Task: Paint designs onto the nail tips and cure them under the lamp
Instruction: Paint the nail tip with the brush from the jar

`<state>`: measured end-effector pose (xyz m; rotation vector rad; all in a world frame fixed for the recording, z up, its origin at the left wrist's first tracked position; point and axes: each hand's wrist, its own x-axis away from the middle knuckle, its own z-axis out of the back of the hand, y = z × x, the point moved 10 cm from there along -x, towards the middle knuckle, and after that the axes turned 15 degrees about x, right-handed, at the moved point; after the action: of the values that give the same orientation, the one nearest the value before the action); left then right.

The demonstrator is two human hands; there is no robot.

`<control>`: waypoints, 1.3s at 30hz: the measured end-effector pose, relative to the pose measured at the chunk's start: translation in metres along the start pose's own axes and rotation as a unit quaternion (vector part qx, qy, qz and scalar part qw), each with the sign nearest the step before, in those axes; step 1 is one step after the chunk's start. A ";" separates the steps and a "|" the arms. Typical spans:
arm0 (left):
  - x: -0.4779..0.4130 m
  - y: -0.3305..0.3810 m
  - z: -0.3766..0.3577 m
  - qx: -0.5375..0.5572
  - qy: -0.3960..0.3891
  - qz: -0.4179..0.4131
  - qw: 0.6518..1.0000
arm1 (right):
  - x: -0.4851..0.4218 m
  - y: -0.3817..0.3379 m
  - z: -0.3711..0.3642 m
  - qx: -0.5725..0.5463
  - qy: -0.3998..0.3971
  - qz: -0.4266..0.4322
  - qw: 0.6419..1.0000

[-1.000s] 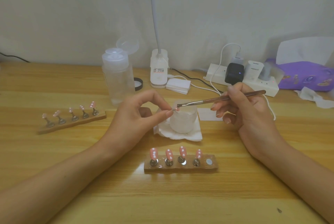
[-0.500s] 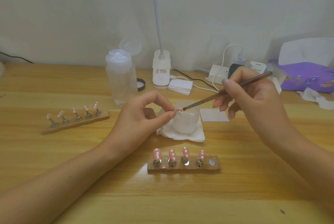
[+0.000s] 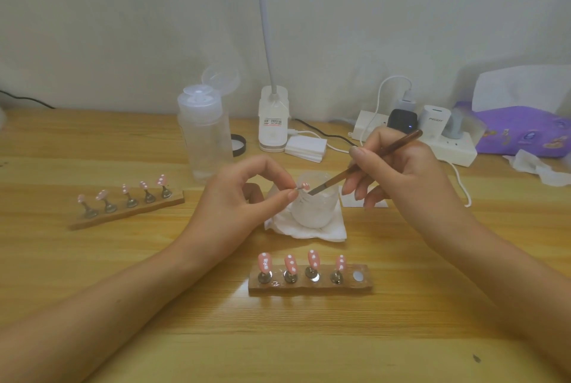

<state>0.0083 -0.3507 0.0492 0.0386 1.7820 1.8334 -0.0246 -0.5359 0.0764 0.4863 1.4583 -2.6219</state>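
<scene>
Over the clear cup [image 3: 315, 212] at the middle of the desk [image 3: 309, 336], the left hand [image 3: 244, 197] pinches one pink nail tip [image 3: 304, 186] by its little stand between thumb and forefinger. The right hand [image 3: 401, 172] grips one brown brush [image 3: 332, 181] like a pen, its fine end right beside that tip; whether they touch cannot be told. One cup stands on one white tissue [image 3: 309, 231]. Two wooden holders lie on the desk: the near holder [image 3: 309, 288] carries four dotted tips [image 3: 264, 262] and one bare metal spot at its right end, and the far holder [image 3: 129, 212], at the left, carries five. Behind stand one pump bottle [image 3: 204, 141], one white lamp [image 3: 273, 123] and one power strip [image 3: 451, 151]. Against a second ago the brush stands steeper, its rear end drawn leftward, and the right hand sits higher in view; the left hand's pinch and both holders are unchanged.
</scene>
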 end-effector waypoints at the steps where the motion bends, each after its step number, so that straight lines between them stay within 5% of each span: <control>1: 0.000 0.000 0.000 0.001 0.000 0.000 1.000 | 0.000 0.001 -0.001 -0.015 -0.003 -0.008 1.000; 17: -0.001 0.003 -0.001 -0.005 -0.005 -0.022 1.000 | 0.016 0.053 0.014 -0.221 0.084 -0.123 0.964; 39: 0.000 0.011 -0.002 -0.044 -0.003 -0.058 0.997 | 0.015 0.039 0.007 -0.186 0.059 -0.072 0.978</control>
<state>0.0037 -0.3518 0.0591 -0.0910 1.6625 1.8249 -0.0304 -0.5614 0.0435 0.5153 2.0335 -2.3658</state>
